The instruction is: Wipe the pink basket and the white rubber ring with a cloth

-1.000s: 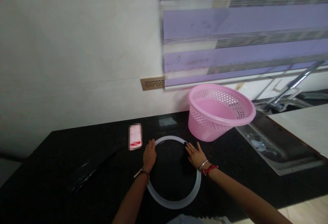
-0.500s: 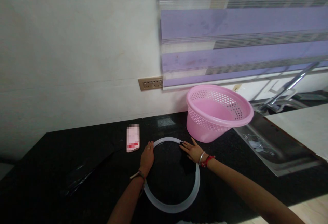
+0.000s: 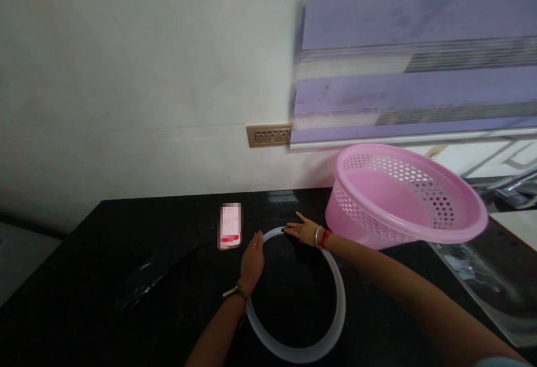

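A large white ring (image 3: 340, 300), like a pale rubber seal, lies flat on the black countertop. My left hand (image 3: 252, 260) rests along its upper left side, fingers stretched out and close together; the thumb is hidden. Across the ring's far edge lies my right hand (image 3: 302, 230), its fingers spread and touching the band. Neither hand is wrapped round it. Just beyond my left hand is a pink phone-like object (image 3: 230, 226), partly pixelated.
A pink plastic basket (image 3: 377, 233) with a perforated rim stands to the right, close to my right forearm. Farther right is a steel sink (image 3: 474, 277). Black plastic (image 3: 146, 283) lies on the counter at left. A wall socket (image 3: 271, 135) sits beside a purple striped blind (image 3: 411, 14).
My right hand has slid a little leftward along the ring's far edge. My left hand stays on its side. The view has shifted left, so everything appears farther right.
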The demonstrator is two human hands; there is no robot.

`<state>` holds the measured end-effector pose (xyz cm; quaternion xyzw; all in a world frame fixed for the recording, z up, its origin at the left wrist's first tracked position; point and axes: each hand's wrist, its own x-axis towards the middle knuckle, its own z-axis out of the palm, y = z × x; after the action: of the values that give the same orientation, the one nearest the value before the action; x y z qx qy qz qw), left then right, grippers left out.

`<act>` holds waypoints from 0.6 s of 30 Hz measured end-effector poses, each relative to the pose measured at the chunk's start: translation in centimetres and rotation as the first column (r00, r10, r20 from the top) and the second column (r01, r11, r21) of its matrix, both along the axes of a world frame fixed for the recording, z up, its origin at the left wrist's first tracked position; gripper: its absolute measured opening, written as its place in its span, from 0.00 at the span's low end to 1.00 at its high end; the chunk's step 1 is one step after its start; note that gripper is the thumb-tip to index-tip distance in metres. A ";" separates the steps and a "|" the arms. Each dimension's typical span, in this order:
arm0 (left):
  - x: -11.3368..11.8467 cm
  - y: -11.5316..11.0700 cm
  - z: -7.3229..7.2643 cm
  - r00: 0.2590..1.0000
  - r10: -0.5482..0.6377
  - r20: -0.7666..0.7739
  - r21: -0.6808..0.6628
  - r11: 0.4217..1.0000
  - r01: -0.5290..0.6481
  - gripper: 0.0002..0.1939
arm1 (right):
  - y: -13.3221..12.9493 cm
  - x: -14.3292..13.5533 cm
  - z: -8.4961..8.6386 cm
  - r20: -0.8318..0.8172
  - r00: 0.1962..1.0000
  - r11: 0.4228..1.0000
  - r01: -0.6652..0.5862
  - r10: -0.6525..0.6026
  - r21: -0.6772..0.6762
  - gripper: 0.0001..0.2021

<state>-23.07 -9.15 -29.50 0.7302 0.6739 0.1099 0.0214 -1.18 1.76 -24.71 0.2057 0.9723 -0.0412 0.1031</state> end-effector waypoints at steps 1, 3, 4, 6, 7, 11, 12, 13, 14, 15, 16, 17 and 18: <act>-0.1 0.2 -0.1 1.000 -0.003 -0.005 0.003 1.000 0.003 0.26 | 0.4 -0.3 0.0 0.004 1.000 1.000 -0.023 0.023 -0.002 0.22; -0.2 0.5 -0.3 1.000 -0.008 -0.018 0.004 1.000 0.008 0.26 | 0.8 -1.2 0.0 0.003 0.998 0.998 -0.065 0.065 -0.004 0.21; -0.3 0.6 -0.4 1.000 -0.013 -0.025 0.003 1.000 0.013 0.26 | 1.0 -1.8 0.0 -0.002 0.997 0.997 -0.083 0.083 -0.004 0.21; -0.4 0.8 -0.7 0.999 -0.030 -0.039 -0.004 1.000 0.030 0.25 | 1.1 -2.9 -0.1 -0.015 0.994 0.994 -0.109 0.109 -0.003 0.20; -0.5 0.9 -0.8 0.998 -0.037 -0.044 -0.007 0.999 0.037 0.25 | 1.2 -3.4 -0.1 -0.021 0.992 0.993 -0.121 0.121 -0.004 0.20; -0.6 1.0 -1.2 0.998 -0.039 -0.050 -0.010 0.999 0.039 0.27 | 1.1 -4.6 -0.4 -0.037 0.991 0.991 -0.127 0.126 -0.048 0.21; -0.6 1.0 -1.2 0.998 -0.036 -0.054 -0.006 0.999 0.036 0.27 | 1.0 -4.6 -0.4 -0.042 0.993 0.991 -0.117 0.114 -0.065 0.21; -0.6 0.9 -1.2 0.998 -0.035 -0.060 0.000 0.999 0.035 0.27 | 1.0 -4.6 -0.4 -0.047 0.994 0.991 -0.104 0.101 -0.082 0.21; -0.6 0.9 -1.1 0.997 -0.035 -0.068 0.007 0.999 0.035 0.27 | 0.9 -4.6 -0.3 -0.053 0.995 0.991 -0.091 0.086 -0.096 0.21; -0.6 0.9 -1.1 0.996 -0.033 -0.077 0.013 0.999 0.034 0.26 | 0.7 -4.5 -0.2 -0.057 0.996 0.991 -0.075 0.069 -0.109 0.21; -0.5 0.9 -1.1 0.996 -0.032 -0.087 0.019 0.999 0.034 0.26 | 0.6 -4.3 -0.1 -0.061 0.997 0.991 -0.058 0.050 -0.120 0.21; -0.5 0.9 -1.0 0.995 -0.034 -0.095 0.025 0.999 0.037 0.26 | 0.4 -4.1 0.1 -0.064 0.998 0.991 -0.036 0.028 -0.130 0.21; -0.5 0.9 -1.0 0.994 -0.037 -0.102 0.031 0.999 0.041 0.26 | 0.2 -3.7 0.3 -0.064 0.998 0.990 -0.010 0.001 -0.140 0.22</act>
<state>-23.55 -8.27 -30.47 0.7481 0.6579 0.0833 -0.0229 -4.91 1.97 -24.38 0.1938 0.9703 -0.1160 0.0862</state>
